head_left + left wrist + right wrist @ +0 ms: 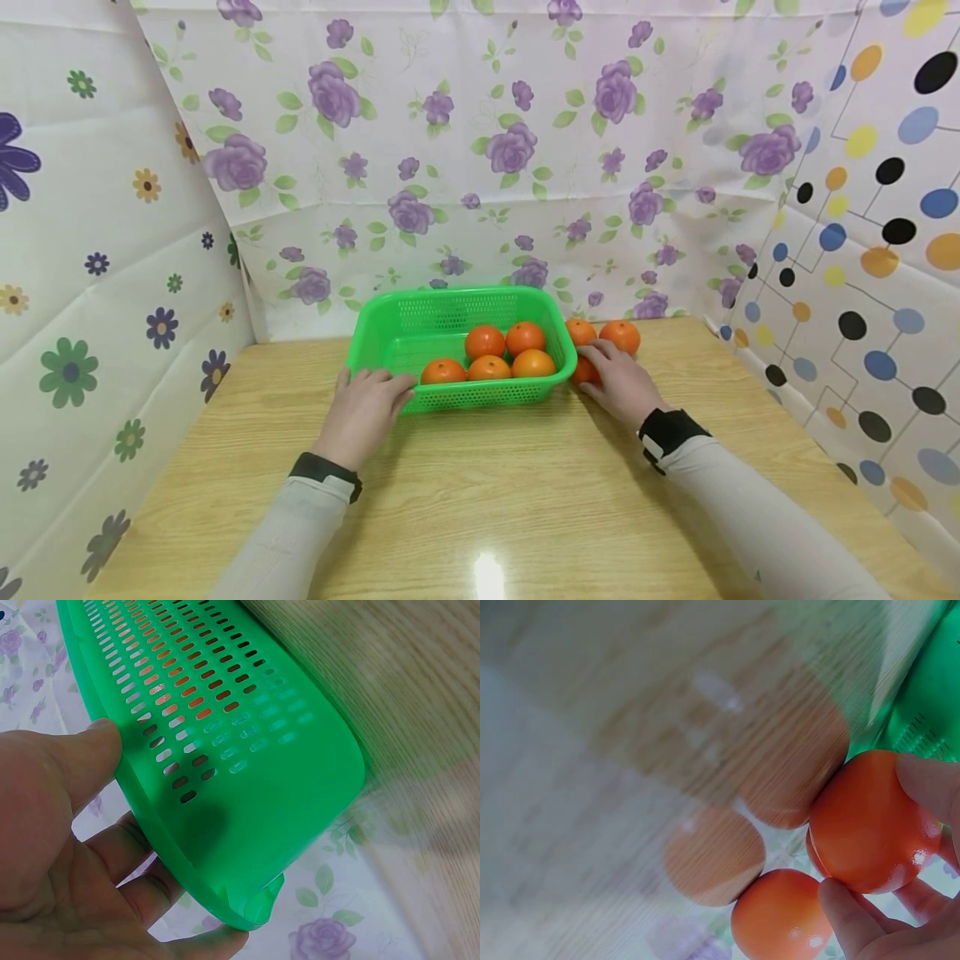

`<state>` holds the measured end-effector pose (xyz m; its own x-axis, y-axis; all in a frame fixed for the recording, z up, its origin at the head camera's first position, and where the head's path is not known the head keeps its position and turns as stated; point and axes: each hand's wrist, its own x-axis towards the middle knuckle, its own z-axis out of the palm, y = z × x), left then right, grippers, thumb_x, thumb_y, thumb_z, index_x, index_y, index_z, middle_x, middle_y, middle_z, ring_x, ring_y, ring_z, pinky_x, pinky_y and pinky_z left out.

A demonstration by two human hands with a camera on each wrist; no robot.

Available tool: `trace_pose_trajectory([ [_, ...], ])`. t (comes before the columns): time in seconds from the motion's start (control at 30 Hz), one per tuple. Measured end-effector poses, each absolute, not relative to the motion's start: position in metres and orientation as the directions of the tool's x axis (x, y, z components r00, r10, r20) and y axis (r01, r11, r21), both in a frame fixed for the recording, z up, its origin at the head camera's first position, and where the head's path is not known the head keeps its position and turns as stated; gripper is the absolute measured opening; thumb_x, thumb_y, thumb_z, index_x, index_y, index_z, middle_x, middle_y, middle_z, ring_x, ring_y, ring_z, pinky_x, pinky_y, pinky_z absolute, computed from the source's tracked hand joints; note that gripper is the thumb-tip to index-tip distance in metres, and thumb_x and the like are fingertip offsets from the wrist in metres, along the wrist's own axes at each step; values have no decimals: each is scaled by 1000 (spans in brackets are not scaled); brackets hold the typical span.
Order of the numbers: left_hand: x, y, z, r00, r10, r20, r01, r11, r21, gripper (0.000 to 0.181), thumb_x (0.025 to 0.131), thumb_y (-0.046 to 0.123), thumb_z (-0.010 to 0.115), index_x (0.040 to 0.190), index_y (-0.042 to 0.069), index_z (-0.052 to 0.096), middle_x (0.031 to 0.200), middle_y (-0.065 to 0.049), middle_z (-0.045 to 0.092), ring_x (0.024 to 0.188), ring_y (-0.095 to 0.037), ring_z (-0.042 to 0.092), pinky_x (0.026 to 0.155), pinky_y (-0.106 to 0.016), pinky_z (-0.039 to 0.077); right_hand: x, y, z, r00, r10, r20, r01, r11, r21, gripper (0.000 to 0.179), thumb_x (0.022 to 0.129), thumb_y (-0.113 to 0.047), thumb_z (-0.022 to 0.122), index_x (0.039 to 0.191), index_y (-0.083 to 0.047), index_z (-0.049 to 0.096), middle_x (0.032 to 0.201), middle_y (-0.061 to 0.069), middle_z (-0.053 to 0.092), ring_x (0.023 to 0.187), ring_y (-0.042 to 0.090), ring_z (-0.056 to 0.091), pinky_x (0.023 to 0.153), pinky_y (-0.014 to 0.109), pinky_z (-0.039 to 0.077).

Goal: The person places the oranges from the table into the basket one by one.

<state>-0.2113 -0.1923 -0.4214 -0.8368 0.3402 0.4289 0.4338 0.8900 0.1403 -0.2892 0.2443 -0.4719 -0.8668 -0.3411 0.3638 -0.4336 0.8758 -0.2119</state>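
Note:
A green perforated plastic basket (375, 337) stands on the table with several oranges (485, 342) in its middle and right part. My left hand (366, 415) grips the basket's near left corner, thumb on one side of the rim (124, 784) and fingers on the other. Just outside the basket's right end, my right hand (621, 385) holds an orange (874, 821) between thumb and fingertips. Behind that hand lie two more oranges, one close to the basket (580, 331) and one farther right (620, 337). In the head view the held orange is partly hidden by the hand.
The wooden table (480, 483) reaches toward me from the basket. A flowered cloth (465, 167) hangs close behind it. Patterned sheets also stand on the left (112, 292) and on the right (862, 275).

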Motion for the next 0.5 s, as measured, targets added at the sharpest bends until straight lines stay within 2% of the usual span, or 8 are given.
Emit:
trace_pose_trajectory([
  [0.2,-211,-192,-422,-833,339,437,436,889,142,24,106,22,77,129,15,81,110,-11,78,108,-41,70,115,-86,34,-291,245,-473,-866,-342,365,-434,876,-210,61,98,-18,89,151,-10,61,150,20,55,121,46,66,101,66,58],
  [0.5,-211,-192,-422,-836,340,431,433,891,137,24,107,22,77,130,15,80,112,-11,79,110,-41,70,115,-85,35,-290,245,-472,-871,-327,367,-431,867,-250,63,94,-19,91,150,-10,63,149,18,56,124,45,65,103,65,58],
])
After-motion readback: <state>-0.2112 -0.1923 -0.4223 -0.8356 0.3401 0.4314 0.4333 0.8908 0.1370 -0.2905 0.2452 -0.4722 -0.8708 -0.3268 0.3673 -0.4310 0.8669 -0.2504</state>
